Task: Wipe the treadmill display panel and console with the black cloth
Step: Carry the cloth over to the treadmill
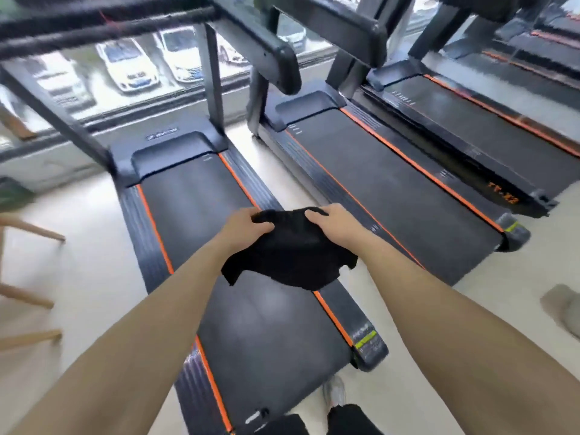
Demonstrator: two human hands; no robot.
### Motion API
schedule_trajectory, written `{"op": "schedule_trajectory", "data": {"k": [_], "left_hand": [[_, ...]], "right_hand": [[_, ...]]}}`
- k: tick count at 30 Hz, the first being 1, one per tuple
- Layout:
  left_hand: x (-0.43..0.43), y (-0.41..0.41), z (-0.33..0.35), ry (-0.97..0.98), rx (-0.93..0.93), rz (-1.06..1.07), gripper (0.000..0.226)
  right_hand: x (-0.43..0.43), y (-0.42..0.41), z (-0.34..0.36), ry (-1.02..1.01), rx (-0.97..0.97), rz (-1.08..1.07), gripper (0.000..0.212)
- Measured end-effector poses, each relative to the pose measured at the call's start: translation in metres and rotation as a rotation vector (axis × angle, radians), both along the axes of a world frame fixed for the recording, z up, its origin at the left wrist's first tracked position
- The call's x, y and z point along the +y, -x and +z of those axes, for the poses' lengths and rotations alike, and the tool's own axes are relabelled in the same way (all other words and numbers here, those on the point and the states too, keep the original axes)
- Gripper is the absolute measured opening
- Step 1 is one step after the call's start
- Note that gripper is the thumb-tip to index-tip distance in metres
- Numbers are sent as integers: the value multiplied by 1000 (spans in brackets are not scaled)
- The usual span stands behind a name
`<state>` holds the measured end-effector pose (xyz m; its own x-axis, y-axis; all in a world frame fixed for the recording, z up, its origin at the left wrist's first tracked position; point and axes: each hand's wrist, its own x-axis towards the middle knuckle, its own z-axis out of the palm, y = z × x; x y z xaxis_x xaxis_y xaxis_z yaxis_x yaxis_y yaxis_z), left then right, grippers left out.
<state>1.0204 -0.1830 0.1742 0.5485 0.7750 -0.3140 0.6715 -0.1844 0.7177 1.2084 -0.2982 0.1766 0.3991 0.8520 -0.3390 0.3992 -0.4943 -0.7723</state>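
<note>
I hold a black cloth (290,255) in front of me, above the belt of the nearest treadmill (194,196). My left hand (248,226) grips the cloth's upper left edge and my right hand (332,222) grips its upper right edge. The cloth hangs loose and crumpled between them. Of this treadmill's console only the dark underside and handrails (257,42) show at the top of the view. The display panel is out of sight.
Two more treadmills (392,183) stand in a row to the right, with orange-edged belts. A window (131,67) behind shows parked cars. Wooden chair legs (28,296) stand at the left. A grey object (561,306) lies on the pale floor at right.
</note>
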Motion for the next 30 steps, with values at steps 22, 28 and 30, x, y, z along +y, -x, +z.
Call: {"op": "schedule_trajectory", "data": {"k": [22,28,30], "left_hand": [[341,90,142,-541,1,734,23],[442,113,238,-436,-34,704,28],[467,116,272,-399,-42,720,31]], "right_hand": [[467,58,140,-278,-77,627,42],[581,85,236,-227,-136,614,48],[605,88,271,-248,-131,617,49]]}}
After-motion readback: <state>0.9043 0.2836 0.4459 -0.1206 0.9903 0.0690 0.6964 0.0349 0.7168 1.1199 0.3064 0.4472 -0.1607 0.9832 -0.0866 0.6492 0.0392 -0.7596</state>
